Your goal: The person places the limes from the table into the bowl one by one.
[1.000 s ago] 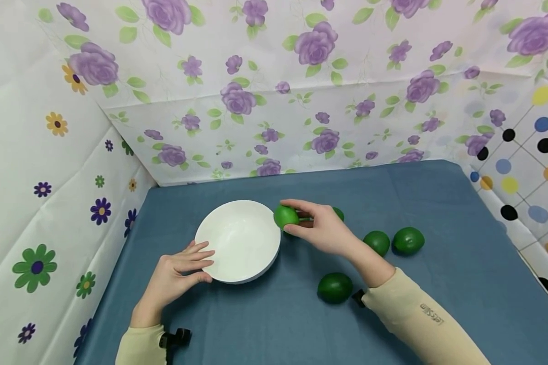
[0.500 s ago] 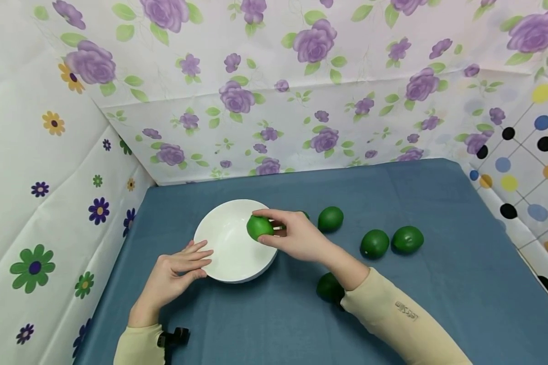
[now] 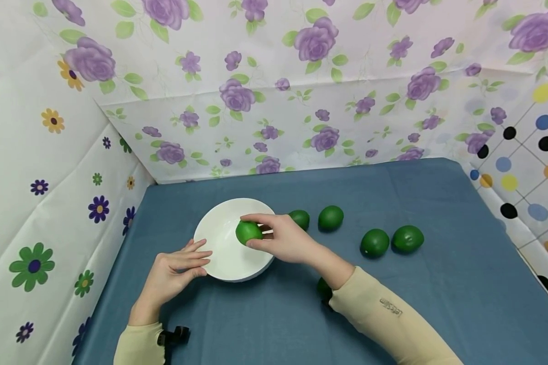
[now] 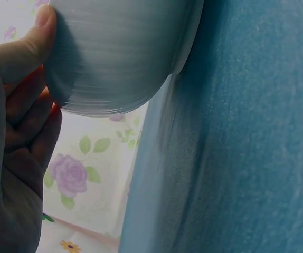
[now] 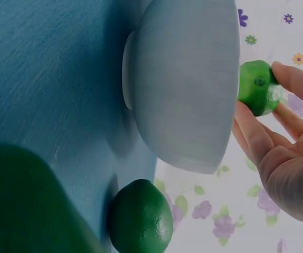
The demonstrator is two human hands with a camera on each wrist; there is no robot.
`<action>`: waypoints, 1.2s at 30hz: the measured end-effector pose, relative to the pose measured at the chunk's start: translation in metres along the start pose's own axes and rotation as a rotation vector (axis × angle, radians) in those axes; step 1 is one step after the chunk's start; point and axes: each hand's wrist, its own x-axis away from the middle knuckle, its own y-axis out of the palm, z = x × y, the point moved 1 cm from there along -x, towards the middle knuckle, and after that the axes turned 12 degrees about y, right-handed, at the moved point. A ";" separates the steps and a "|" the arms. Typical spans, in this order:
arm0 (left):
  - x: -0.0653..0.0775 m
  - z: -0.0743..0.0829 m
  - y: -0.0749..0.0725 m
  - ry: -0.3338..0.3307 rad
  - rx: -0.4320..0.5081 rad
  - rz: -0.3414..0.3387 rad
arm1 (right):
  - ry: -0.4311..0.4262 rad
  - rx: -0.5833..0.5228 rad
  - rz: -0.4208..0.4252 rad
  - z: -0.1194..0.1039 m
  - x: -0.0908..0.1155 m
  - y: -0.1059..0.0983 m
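Observation:
A white bowl (image 3: 224, 258) stands upright on the blue cloth. My left hand (image 3: 175, 274) holds its left rim, the thumb low on the near side and the other fingers over the edge; the left wrist view shows the thumb against the bowl's outer wall (image 4: 120, 58). Over the bowl's opening, my right hand (image 3: 283, 238) pinches a green lime (image 3: 248, 232) between thumb and fingers. In the right wrist view, the held lime (image 5: 257, 87) shows just past the rim, partly hidden by the bowl.
Right of the bowl lie several more limes, among them a lime (image 3: 331, 218) at the back and a lime (image 3: 408, 239) farthest right. Another lime (image 3: 324, 289) is partly covered by the right sleeve. Floral sheets (image 3: 274, 101) hang behind the blue-covered table (image 3: 265, 324).
My right hand has carried the lime leftward, from beside the bowl's right rim to over its inside. The left hand stays at the rim.

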 end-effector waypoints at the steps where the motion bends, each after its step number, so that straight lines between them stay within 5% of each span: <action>1: 0.000 0.000 0.000 0.000 0.002 0.001 | 0.002 0.007 -0.001 0.000 -0.001 0.001; 16: 0.002 -0.002 0.004 -0.012 0.022 0.010 | 0.042 0.135 -0.029 0.003 -0.009 0.014; 26: 0.004 -0.004 0.005 -0.016 0.025 0.017 | 0.046 0.312 -0.062 0.000 -0.022 0.034; 36: 0.000 -0.002 0.003 0.026 0.021 0.026 | 0.138 0.487 -0.064 -0.004 -0.046 0.049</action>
